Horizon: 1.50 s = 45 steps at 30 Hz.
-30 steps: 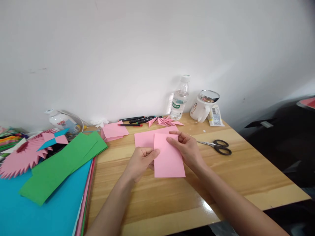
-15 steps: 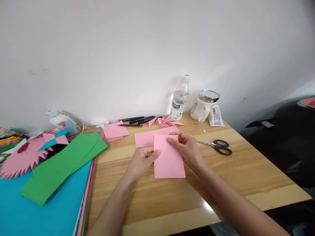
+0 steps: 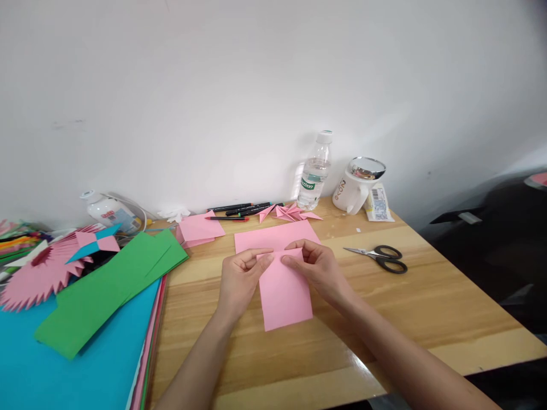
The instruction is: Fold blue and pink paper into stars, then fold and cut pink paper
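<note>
A small pink paper sheet [image 3: 285,296] lies on the wooden table [image 3: 419,296] in front of me. My left hand [image 3: 239,279] pinches its top left corner, fingers closed on the edge. My right hand [image 3: 318,267] pinches the top edge beside it, fingers curled on the paper. The fingertips of the two hands nearly meet at the top middle. Behind the hands lies a larger pink sheet [image 3: 273,236], partly covered by them.
Black scissors [image 3: 382,259] lie to the right. At the back stand a water bottle [image 3: 314,171], a white mug [image 3: 356,185], markers [image 3: 239,209], folded pink pieces [image 3: 288,212] and pink squares [image 3: 199,228]. Green paper [image 3: 106,285], blue sheets [image 3: 64,370] and a pink fan flower [image 3: 38,273] fill the left.
Both hands have moved to the top edge of the small pink sheet and come together. The sheet has shifted slightly left and toward me.
</note>
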Available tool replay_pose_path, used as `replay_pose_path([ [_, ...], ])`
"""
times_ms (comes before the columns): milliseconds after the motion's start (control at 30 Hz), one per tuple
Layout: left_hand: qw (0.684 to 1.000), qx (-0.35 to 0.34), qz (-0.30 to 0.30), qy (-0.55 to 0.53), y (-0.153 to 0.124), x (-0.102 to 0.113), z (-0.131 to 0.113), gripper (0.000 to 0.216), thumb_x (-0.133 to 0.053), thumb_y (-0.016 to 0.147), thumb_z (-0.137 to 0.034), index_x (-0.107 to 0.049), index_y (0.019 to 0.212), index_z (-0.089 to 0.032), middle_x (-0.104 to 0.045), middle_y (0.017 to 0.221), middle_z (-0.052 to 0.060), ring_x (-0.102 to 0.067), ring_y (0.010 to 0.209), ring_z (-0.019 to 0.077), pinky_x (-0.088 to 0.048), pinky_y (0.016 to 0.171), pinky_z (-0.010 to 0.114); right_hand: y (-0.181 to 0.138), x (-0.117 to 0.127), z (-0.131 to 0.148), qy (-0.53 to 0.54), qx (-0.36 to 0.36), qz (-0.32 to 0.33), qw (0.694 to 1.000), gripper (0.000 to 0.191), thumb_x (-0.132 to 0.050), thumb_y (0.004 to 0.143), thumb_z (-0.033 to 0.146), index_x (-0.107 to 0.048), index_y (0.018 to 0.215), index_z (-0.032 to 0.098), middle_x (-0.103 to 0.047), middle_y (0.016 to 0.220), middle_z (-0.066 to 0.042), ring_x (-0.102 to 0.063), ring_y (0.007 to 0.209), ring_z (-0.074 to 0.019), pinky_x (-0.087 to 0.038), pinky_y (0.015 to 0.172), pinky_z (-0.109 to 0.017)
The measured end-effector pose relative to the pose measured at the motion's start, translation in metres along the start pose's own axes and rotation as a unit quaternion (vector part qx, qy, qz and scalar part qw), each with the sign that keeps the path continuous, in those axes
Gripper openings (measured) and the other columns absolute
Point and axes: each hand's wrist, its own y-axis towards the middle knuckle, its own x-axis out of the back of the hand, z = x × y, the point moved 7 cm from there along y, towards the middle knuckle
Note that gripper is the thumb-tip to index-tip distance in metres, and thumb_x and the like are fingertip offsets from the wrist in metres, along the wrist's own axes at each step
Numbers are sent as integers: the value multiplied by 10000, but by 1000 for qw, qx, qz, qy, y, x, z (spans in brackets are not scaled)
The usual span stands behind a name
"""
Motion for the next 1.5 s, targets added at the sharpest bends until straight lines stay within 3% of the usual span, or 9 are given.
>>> replay_pose_path([
  [333,1000,-15,-15,-8,0,0,-3,327,-760,595,-355,-742,841,-140,-646,550,16,-577,551,145,-448,513,233,-1,-1,5,5,9,0,1000,249,-740,655,359,-624,770,170,-626,706,2,-552,594,-113,-437,525,-222],
  [533,999,-29,-17,1,2,4,-7,273,-740,628,-346,-738,804,-138,-669,594,24,-572,552,130,-442,521,222,1,10,12,-31,34,-68,997,252,-753,623,378,-687,758,175,-577,609,21,-491,558,-94,-383,502,-211],
  [733,999,-33,-6,-11,2,5,-11,246,-733,641,-333,-731,794,-141,-693,639,32,-575,575,118,-442,545,209,0,15,17,-35,48,-92,994,241,-767,592,386,-715,723,191,-652,680,-8,-540,614,-122,-430,565,-248],
  [933,999,-32,-21,4,2,6,-13,282,-747,612,-364,-733,774,-134,-645,547,11,-558,532,120,-441,521,221,-3,17,22,-67,66,-120,988,222,-756,595,399,-719,677,196,-696,727,-43,-580,650,-168,-468,596,-295],
  [1233,998,-35,-36,32,4,10,-9,260,-746,605,-368,-725,733,-142,-651,555,11,-532,476,97,-409,459,195,-2,9,21,-48,57,-73,995,207,-743,624,372,-682,643,175,-663,672,-18,-543,601,-127,-434,567,-255],
  [1400,996,-55,-25,69,4,7,-12,216,-773,576,-309,-735,730,-163,-722,778,60,-638,692,164,-482,596,224,-2,0,16,-46,40,-25,998,246,-718,653,402,-660,663,164,-625,644,-1,-513,572,-107,-410,546,-237],
  [1500,996,-46,-15,69,4,5,-12,199,-767,585,-320,-739,709,-166,-727,760,70,-652,697,189,-501,611,252,-3,-1,15,-56,45,-20,997,265,-706,663,422,-652,669,162,-622,656,-10,-511,579,-112,-409,536,-237],
])
